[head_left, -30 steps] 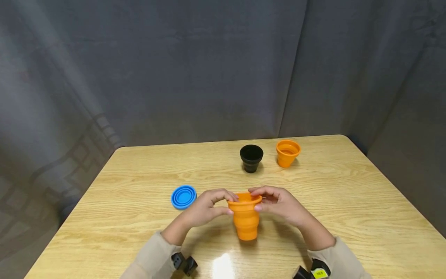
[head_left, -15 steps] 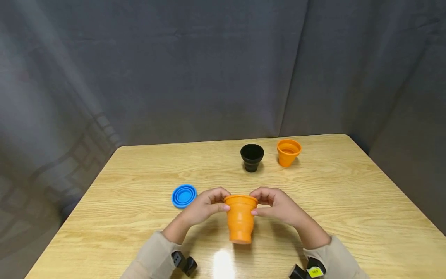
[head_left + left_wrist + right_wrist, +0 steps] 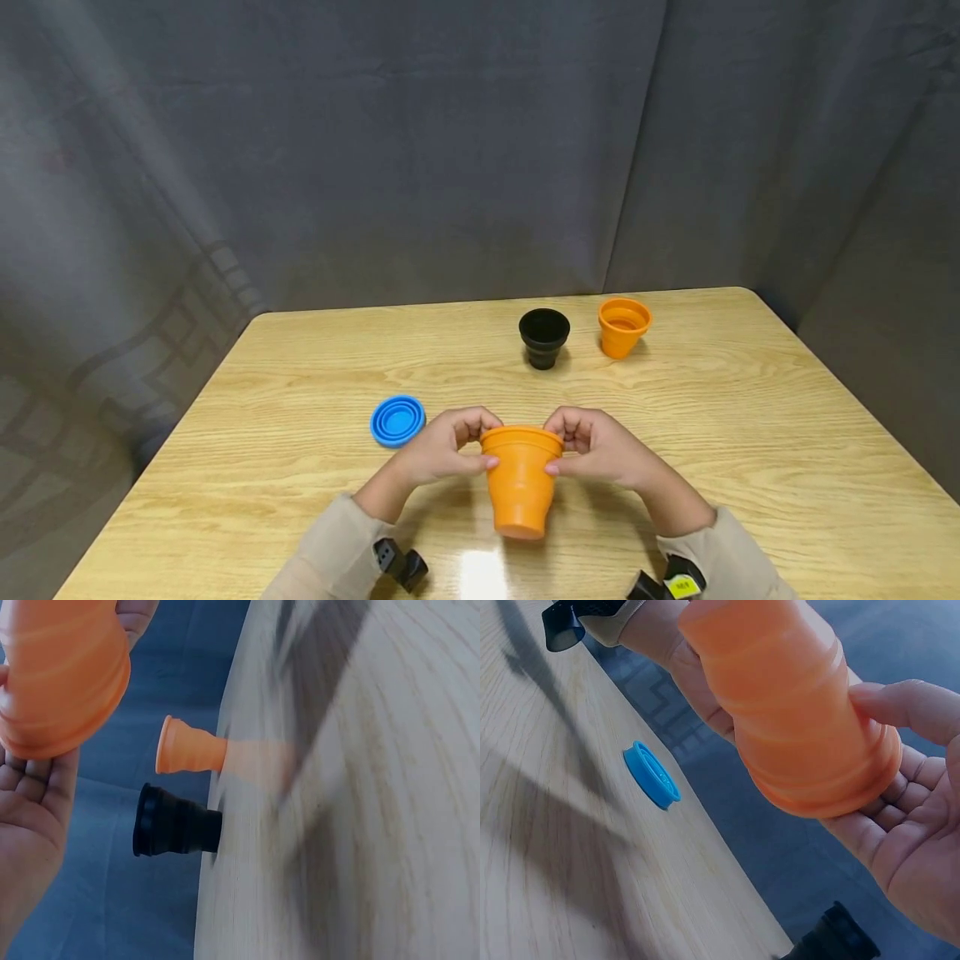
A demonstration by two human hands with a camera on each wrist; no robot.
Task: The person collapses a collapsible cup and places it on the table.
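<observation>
An orange collapsible cup (image 3: 521,487), drawn out tall, is held between both hands above the table, its base tipped toward me. My left hand (image 3: 446,450) grips the rim on the left side, thumb on the outer wall. On the opposite side my right hand (image 3: 603,450) pinches the rim the same way, thumb pressed to the wall. In the right wrist view the ribbed wall of the cup (image 3: 787,697) shows, with the curled fingers behind its rim. The cup's inside is hidden in the head view.
A flattened blue collapsible cup (image 3: 397,422) lies left of my left hand. Farther back stand a black cup (image 3: 543,340) and a second orange cup (image 3: 622,332), both upright. The wooden table (image 3: 300,367) ends at a grey curtain (image 3: 450,167).
The orange cup has tilted, its base swinging toward me and its opening turning out of sight. Both hands keep hold of the rim, their fingers shifting slightly along it.
</observation>
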